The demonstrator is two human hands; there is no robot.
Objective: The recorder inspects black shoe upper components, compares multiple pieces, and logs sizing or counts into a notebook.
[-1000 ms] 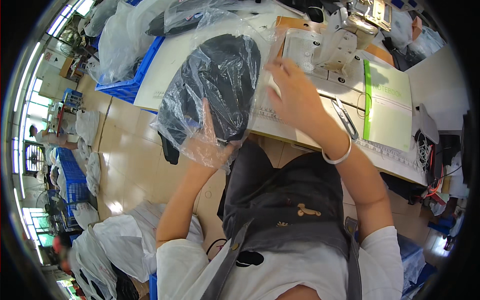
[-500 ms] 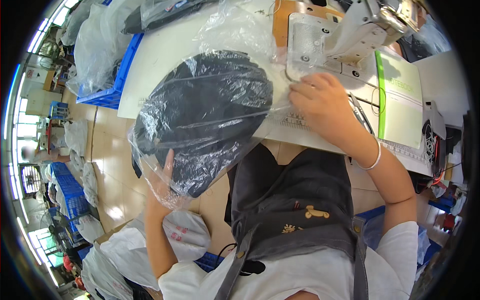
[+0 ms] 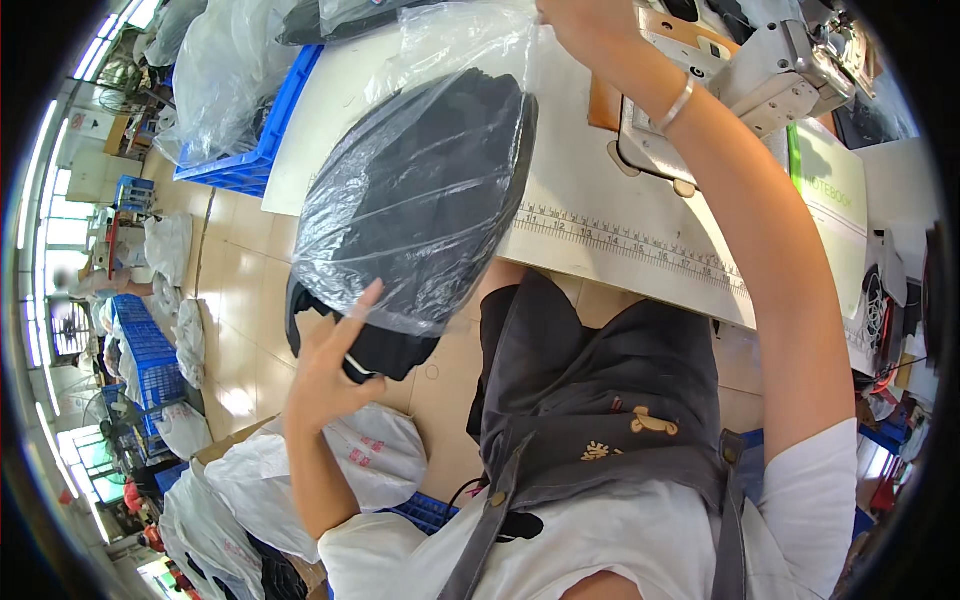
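A stack of folded black cloth (image 3: pixel 400 180) lies tilted over the table's near left edge, mostly covered by a clear plastic bag (image 3: pixel 460 35). Its lower end sticks out of the bag. My left hand (image 3: pixel 335 365) grips that end, index finger stretched along the bag's edge and thumb below; the other fingers are partly hidden beneath. At the top edge of the view, my right hand (image 3: pixel 592 28) is closed at the bag's far right corner, its fingers partly cut off by the frame.
A sewing machine (image 3: pixel 790 75) stands on the white table (image 3: pixel 570 185), which has a ruler (image 3: pixel 630 240) along its front. A green-edged notebook (image 3: pixel 830 200) lies at right. A blue crate (image 3: pixel 240 170) with plastic bags sits at left. White sacks (image 3: pixel 370 455) rest on the floor.
My right hand has moved far and left, to the bag's far corner. The bag has slid away from my left hand, baring the black cloth's lower end.
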